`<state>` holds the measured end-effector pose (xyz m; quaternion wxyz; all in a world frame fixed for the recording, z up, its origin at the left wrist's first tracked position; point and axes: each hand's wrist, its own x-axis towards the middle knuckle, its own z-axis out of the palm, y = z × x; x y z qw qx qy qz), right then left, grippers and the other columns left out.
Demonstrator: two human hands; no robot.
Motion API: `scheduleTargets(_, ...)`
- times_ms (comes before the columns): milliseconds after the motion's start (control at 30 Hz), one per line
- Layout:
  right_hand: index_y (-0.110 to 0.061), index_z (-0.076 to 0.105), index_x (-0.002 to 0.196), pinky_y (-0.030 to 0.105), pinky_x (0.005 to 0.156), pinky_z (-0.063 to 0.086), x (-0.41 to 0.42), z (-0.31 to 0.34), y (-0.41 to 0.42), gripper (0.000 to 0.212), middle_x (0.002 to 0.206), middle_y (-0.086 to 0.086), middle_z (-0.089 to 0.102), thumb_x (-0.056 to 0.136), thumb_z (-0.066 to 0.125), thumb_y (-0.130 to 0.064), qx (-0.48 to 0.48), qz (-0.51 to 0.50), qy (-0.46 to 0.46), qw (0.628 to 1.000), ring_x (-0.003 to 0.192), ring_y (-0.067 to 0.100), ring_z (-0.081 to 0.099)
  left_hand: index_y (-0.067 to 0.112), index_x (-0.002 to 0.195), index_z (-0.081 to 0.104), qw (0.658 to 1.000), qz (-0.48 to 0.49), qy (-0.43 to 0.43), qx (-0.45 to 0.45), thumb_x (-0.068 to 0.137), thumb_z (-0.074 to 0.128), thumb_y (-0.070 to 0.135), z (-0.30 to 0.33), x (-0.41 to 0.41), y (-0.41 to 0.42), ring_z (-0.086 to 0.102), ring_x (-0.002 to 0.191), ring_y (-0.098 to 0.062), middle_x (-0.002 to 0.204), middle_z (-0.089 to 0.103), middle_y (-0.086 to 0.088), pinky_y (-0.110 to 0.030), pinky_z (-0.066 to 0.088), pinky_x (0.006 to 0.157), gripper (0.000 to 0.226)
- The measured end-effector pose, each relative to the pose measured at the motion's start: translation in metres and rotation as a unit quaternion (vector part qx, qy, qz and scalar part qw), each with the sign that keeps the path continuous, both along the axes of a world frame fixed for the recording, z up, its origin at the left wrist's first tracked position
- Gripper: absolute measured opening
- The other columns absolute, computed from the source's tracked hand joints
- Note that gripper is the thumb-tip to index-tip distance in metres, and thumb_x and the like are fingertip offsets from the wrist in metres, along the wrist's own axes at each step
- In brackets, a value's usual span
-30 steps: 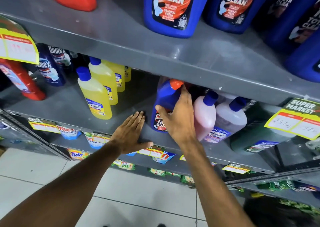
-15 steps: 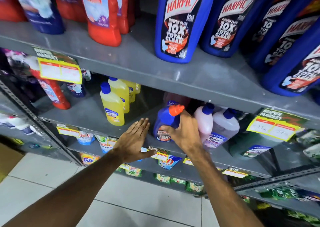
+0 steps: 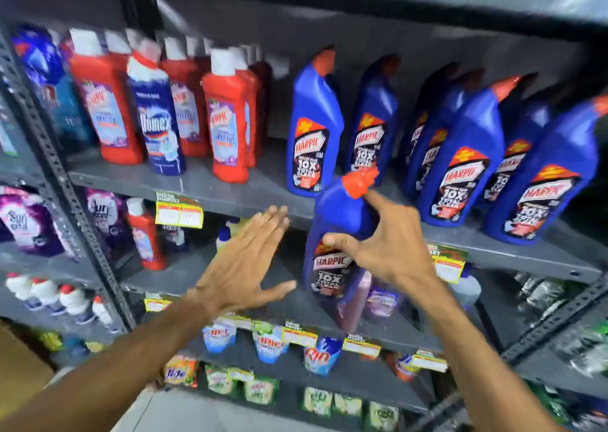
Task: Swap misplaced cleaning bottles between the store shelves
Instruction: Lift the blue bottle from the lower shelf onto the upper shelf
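Observation:
My right hand (image 3: 391, 244) grips a blue Harpic bottle (image 3: 339, 234) with an orange cap, held upright in front of the edge of the upper shelf (image 3: 230, 191). My left hand (image 3: 243, 267) is flat with fingers spread, just left of the bottle and apart from it. On the upper shelf stand several matching blue Harpic bottles (image 3: 312, 129) at the right. At its left stand red Harpic bottles (image 3: 227, 125) with a dark blue Domex bottle (image 3: 158, 119) among them.
A lower shelf (image 3: 184, 273) holds a red bottle (image 3: 144, 234), yellow bottles and pale pink and clear bottles partly hidden behind the held one. Detergent sachets hang below. A slotted metal upright (image 3: 65, 184) stands at the left. Yellow price tags line the shelf edges.
My right hand has lifted the blue Harpic bottle off the lower shelf up to the level of the upper shelf. The view has tilted upward. My left hand rose alongside, still flat.

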<state>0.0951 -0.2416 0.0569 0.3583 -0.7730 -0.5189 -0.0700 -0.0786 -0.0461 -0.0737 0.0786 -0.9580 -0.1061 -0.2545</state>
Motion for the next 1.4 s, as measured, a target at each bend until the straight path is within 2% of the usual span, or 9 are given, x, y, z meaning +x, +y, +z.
scheduleTargets(133,-0.013,0.070,0.125,0.022,0.073,0.034,0.014,0.064,-0.001,0.075,0.110,0.008,0.080,0.065,0.094,-0.053,0.067,-0.013,-0.060,0.996,0.100,0.032,0.071,-0.004,0.164,0.005,0.993,0.091,-0.013,-0.070,0.090,0.023,0.091,0.044,0.025,0.024,-0.004,0.164,-0.028,0.175,-0.001,-0.020,-0.044,0.004,0.133,0.122)
scheduleTargets(267,-0.012,0.070,0.129,0.031,0.093,0.050,0.043,0.106,0.017,0.078,0.122,0.007,0.078,0.066,0.093,-0.052,0.089,-0.022,-0.053,0.994,0.113,0.029,0.072,-0.004,0.164,-0.004,0.972,0.147,0.075,-0.166,0.067,0.002,0.106,0.061,0.054,0.043,-0.008,0.163,-0.027,0.175,-0.007,-0.020,-0.033,-0.009,0.128,0.146)
scheduleTargets(400,-0.018,0.072,0.126,0.036,0.096,0.058,0.077,0.112,0.047,0.090,0.117,0.001,0.080,0.054,0.082,-0.071,0.088,-0.030,-0.034,0.995,0.110,0.023,0.074,-0.003,0.164,-0.002,0.959,0.165,0.128,-0.194,0.056,0.000,0.111,0.056,0.073,0.057,-0.002,0.164,-0.027,0.176,-0.003,-0.020,-0.035,-0.003,0.130,0.157)
scheduleTargets(567,-0.017,0.073,0.124,0.034,0.098,0.055,0.114,0.107,0.073,0.078,0.116,0.001,0.080,0.060,0.091,-0.059,0.068,-0.056,-0.005,0.996,0.113,0.025,0.072,0.000,0.166,0.006,0.955,0.184,0.143,-0.182,0.060,0.006,0.111,0.052,0.082,0.064,0.008,0.163,-0.026,0.177,0.006,-0.018,-0.036,0.005,0.131,0.153)
scheduleTargets(733,-0.019,0.074,0.122,0.040,0.097,0.059,0.141,0.095,0.087,0.093,0.112,-0.003,0.080,0.046,0.082,-0.074,0.059,-0.052,0.037,0.996,0.110,0.021,0.073,0.003,0.166,0.010,0.957,0.197,0.129,-0.170,0.064,0.007,0.110,0.047,0.084,0.066,0.010,0.163,-0.023,0.177,0.010,-0.015,-0.036,0.007,0.132,0.148)
scheduleTargets(1000,-0.018,0.071,0.126,0.039,0.100,0.059,0.164,0.080,0.099,0.084,0.118,-0.004,0.079,0.057,0.094,-0.058,0.080,-0.016,0.057,0.995,0.110,0.016,0.074,0.005,0.167,0.008,0.959,0.204,0.123,-0.153,0.071,0.012,0.107,0.045,0.085,0.066,0.006,0.163,-0.020,0.177,0.006,-0.011,-0.033,0.002,0.129,0.140)
scheduleTargets(1133,-0.023,0.060,0.138,0.039,0.103,0.059,0.174,0.049,0.094,0.094,0.127,-0.005,0.075,0.055,0.100,-0.047,0.129,0.031,0.162,0.978,0.117,0.013,0.072,0.005,0.167,0.007,0.960,0.204,0.126,-0.146,0.075,0.017,0.106,0.045,0.085,0.066,0.005,0.164,-0.020,0.178,0.005,-0.011,-0.032,0.001,0.129,0.136)
scheduleTargets(1267,-0.022,0.060,0.129,0.040,0.097,0.062,0.179,-0.019,0.085,0.086,0.118,-0.001,0.080,0.055,0.104,-0.013,0.116,0.055,0.291,0.948,0.114,0.021,0.076,0.006,0.167,0.005,0.962,0.200,0.121,-0.143,0.076,0.018,0.105,0.045,0.084,0.066,0.005,0.164,-0.020,0.178,0.004,-0.011,-0.029,-0.003,0.125,0.136)
scheduleTargets(1400,-0.022,0.064,0.127,0.037,0.099,0.061,0.183,-0.059,0.084,0.085,0.115,-0.004,0.081,0.053,0.105,-0.013,0.045,0.057,0.308,0.949,0.112,0.019,0.076,0.006,0.167,0.005,0.963,0.199,0.117,-0.142,0.077,0.019,0.105,0.045,0.084,0.066,0.004,0.164,-0.020,0.178,0.004,-0.011,-0.029,-0.005,0.124,0.134)
